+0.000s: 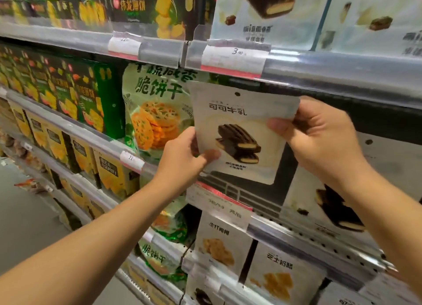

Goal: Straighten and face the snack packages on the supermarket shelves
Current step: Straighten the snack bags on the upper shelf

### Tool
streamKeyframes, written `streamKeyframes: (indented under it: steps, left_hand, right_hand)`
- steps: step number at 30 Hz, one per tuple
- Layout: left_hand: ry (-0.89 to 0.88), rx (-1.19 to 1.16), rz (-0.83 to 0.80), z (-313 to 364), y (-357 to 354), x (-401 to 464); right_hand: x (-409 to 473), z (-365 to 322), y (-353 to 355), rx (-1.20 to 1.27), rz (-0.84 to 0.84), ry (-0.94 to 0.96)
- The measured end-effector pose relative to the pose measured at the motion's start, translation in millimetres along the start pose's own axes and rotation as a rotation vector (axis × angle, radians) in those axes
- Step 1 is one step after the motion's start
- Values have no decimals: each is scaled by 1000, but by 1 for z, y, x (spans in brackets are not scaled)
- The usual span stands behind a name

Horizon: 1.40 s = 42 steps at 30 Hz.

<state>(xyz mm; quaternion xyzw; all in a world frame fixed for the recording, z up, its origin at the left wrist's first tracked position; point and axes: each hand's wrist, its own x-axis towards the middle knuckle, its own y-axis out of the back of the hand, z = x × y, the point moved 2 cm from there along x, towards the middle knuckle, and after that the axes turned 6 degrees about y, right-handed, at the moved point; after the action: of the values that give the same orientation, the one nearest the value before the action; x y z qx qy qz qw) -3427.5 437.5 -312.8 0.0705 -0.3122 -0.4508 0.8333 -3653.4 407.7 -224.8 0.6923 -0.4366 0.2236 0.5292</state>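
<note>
I stand at a big rack of shelves (319,69) full of snacks. The middle shelf (296,234) in front of me has a dark gap, and that gap is where my pack should go, I think.

Beside the gap, on the left, stands a green cracker bag (155,108). On the right of the gap leans another white pack (319,202) with the same dark cake on it. Dark green boxes (75,92) stand in a row further left.

I hold a white cocoa pack (237,133) up in the air in front of the gap. It is tipped a little, with its top leaning left. Its picture faces me, which is good.

My right hand (319,140) grips the top right side of the pack, thumb on the front and fingers curled behind. My left hand (182,158) pinches the lower left edge, thumb on the front too.

To do this well, I think I should turn the pack until its top edge is level. Then I should set its bottom down on the shelf, near the front lip, next to the green bag. I should keep the picture facing out. I should hold it softly so the cakes inside do not break. The price tag (219,204) hangs just under the pack, so I should be careful not to knock it.
</note>
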Motion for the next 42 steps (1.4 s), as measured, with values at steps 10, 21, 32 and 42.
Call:
streamKeyframes:
  steps: [10,21,32,42]
  left_hand:
    - [9,102,-256,-38,-30,30]
    - [-112,96,-442,-51,-27,38]
    - [-118,81,-471,-50,-23,38]
    - [-282,-18,-204,-48,-5,15]
  right_hand:
    - [30,19,5,-721,-326,-472]
    - [47,6,-9,-1029,-506,-816]
    - [34,2,-22,-1134,-436,-827]
    - [-28,-25,-28,-914,-82,-291]
